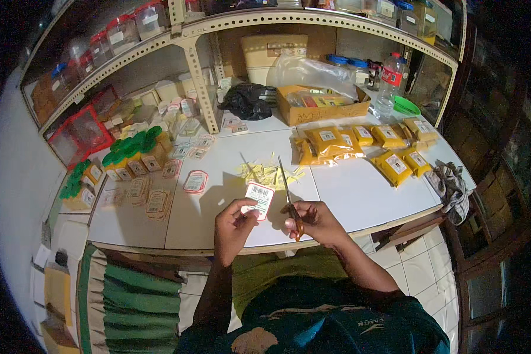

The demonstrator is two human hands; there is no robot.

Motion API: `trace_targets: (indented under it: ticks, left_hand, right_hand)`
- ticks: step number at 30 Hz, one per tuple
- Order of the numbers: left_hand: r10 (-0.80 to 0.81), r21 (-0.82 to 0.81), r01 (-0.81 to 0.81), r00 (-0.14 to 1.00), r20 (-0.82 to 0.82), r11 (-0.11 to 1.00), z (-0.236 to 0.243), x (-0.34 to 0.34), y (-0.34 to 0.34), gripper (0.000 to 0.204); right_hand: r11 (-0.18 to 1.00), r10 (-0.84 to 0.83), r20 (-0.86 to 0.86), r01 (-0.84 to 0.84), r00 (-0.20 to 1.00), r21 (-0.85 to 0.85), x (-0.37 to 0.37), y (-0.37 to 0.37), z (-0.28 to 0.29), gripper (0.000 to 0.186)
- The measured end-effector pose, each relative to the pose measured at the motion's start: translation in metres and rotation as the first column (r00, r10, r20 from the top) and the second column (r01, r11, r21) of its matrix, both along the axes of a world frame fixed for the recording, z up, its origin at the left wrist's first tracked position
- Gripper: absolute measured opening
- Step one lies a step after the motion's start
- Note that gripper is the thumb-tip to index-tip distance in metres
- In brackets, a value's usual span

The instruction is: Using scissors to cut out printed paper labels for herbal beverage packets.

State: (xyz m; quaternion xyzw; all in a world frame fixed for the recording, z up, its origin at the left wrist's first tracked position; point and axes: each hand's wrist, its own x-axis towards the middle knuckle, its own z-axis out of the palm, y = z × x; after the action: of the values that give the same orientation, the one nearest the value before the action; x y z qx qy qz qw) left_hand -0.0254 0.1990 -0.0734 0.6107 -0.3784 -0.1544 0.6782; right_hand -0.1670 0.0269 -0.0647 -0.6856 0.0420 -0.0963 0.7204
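Observation:
My left hand (236, 227) pinches a white paper label (258, 199) with a red border and rounded corners, held up above the table's near edge. Close beside it on the right, my right hand (315, 221) grips a pair of scissors (285, 187) by the brown handles, blades pointing away from me. The blades stand apart from the label, and how far they are spread is hard to tell. Beyond both hands lies a heap of pale yellow paper strips (268, 174). A similar label (196, 181) rests flat on the table to the left.
Several stacks of labels (157, 202) and green-lidded jars (137, 159) stand at the left. Yellow-orange packets (327, 143) lie at the right, near a crumpled cloth (452, 187). Behind are a cardboard box (324, 112), a black bag (249, 100), a plastic bottle (388, 85) and a metal shelf post (200, 82).

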Motion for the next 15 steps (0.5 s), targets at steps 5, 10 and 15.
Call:
trace_targets:
  ticks: [5, 10, 15]
  left_hand:
    - [0.03, 0.024, -0.031, 0.999, 0.038, 0.999, -0.0022, 0.0022, 0.0006, 0.023]
    - [-0.018, -0.033, 0.017, 1.0, -0.026, 0.999, -0.0068, 0.0023, -0.0023, 0.024]
    - [-0.056, -0.055, 0.05, 0.992, -0.112, 0.997, -0.0058, 0.002, -0.0028, 0.021]
  right_hand:
    - [0.999, -0.021, 0.068, 0.019, 0.997, 0.033, -0.0012, -0.0018, -0.0043, 0.034]
    - [0.999, -0.009, 0.009, 0.009, 1.0, 0.035, -0.0018, -0.0013, -0.0027, 0.032]
    - [1.0, 0.0, 0.006, 0.0, 1.0, 0.024, -0.0039, -0.0009, -0.0007, 0.032]
